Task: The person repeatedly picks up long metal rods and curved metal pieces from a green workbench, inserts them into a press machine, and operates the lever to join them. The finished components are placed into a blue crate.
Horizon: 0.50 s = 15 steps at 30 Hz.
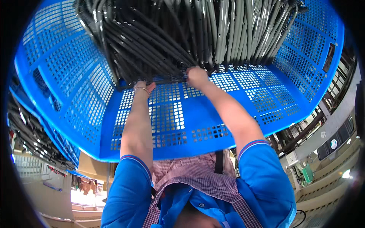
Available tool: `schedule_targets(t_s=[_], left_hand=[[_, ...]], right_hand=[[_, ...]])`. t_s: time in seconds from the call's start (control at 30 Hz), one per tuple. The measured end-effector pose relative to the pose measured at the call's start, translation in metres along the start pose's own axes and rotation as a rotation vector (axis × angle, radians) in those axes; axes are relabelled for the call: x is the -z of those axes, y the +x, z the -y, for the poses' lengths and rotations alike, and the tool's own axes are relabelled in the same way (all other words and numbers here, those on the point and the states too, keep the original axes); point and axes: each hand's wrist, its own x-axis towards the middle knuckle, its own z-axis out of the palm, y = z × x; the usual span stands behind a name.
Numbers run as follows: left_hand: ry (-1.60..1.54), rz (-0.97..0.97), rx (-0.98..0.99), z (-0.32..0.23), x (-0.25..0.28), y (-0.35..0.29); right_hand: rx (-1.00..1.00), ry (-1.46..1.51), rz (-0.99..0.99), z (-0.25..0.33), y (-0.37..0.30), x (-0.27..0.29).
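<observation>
A large blue perforated plastic basket [213, 110] is tilted in front of me, holding a dense stack of glossy bent black tubes [152, 41]. Both my arms reach into it. My left hand [143, 88], with a thin bracelet at the wrist, is closed at the lower edge of the stack on the left; its fingers are partly hidden behind a dark tube. Further right, my right hand [197, 77] is curled in a fist around the same low dark tube, near the middle of the stack. The tubes on the right side [243, 34] stand more upright and catch the light.
At the left, another blue basket [57, 138] stands beside more black tubes [32, 131]. A cardboard box [93, 167] sits below the basket's left corner. To the right are a grey metal frame [323, 127] and a green object [307, 174].
</observation>
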Motion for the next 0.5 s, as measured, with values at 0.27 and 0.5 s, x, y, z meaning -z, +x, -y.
schedule_targets(t_s=[0.27,0.5], left_hand=[[1.905,0.152,-1.182,-0.027,-0.047,-0.151],[0.856,0.379,-1.248,-0.058,-0.141,-0.188]], right_hand=[[0.101,-0.116,0.232,0.014,-0.018,0.064],[0.303,0.095,-1.188,-0.075,-0.034,0.251]])
